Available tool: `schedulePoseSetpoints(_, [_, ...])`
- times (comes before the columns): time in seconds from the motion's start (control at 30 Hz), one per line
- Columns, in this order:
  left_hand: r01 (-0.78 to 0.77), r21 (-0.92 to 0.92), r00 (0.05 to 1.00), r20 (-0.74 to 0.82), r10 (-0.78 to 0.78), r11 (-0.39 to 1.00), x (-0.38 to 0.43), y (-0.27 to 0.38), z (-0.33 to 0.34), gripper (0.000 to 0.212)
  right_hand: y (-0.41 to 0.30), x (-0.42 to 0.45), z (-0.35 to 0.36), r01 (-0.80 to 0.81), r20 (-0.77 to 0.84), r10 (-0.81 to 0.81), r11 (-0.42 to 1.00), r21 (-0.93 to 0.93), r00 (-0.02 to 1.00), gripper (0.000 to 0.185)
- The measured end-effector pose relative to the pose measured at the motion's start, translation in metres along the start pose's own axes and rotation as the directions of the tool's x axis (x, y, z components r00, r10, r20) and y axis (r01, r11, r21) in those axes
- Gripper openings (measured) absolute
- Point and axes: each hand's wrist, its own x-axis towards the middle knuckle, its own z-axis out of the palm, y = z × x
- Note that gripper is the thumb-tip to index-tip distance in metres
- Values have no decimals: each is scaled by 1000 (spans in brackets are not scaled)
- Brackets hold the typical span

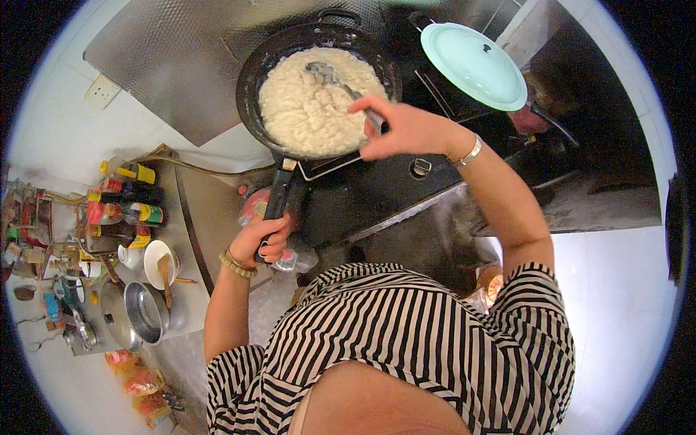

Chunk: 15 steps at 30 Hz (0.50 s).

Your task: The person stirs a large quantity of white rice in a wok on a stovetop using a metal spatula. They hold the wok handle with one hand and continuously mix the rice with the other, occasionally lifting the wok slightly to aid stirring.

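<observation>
A black wok (251, 109) sits on the gas stove (348, 196), holding a thick, creamy white mass (304, 119) that looks like porridge or batter. Around the wok's long black handle (280, 190) the fingers of my left hand (263, 239) are wrapped. Over the wok's right rim, my right hand (408, 128) grips the handle of a metal spoon (353, 92). The bowl of that spoon rests in the white mass near the middle of the wok and is partly coated by it.
A pale turquoise lid (467, 65) lies at the right of the stove. On the left counter stand sauce bottles (125, 212), a white bowl (159, 261) with a wooden spatula (165, 280), and a metal basin (145, 312). A stove knob (420, 168) is below my right hand.
</observation>
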Motion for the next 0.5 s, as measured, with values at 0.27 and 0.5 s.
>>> schedulePoseSetpoints(0.27, [48, 13, 999, 13, -48, 999, -2, 6, 8, 14, -7, 58, 1, 323, 16, -744, 272, -906, 668, 24])
schedulePoseSetpoints(0.5, [-4, 24, 993, 114, 2, 1000, 3, 3, 5, 16, -50, 102, -24, 307, -851, 51, 920, 243, 523, 33])
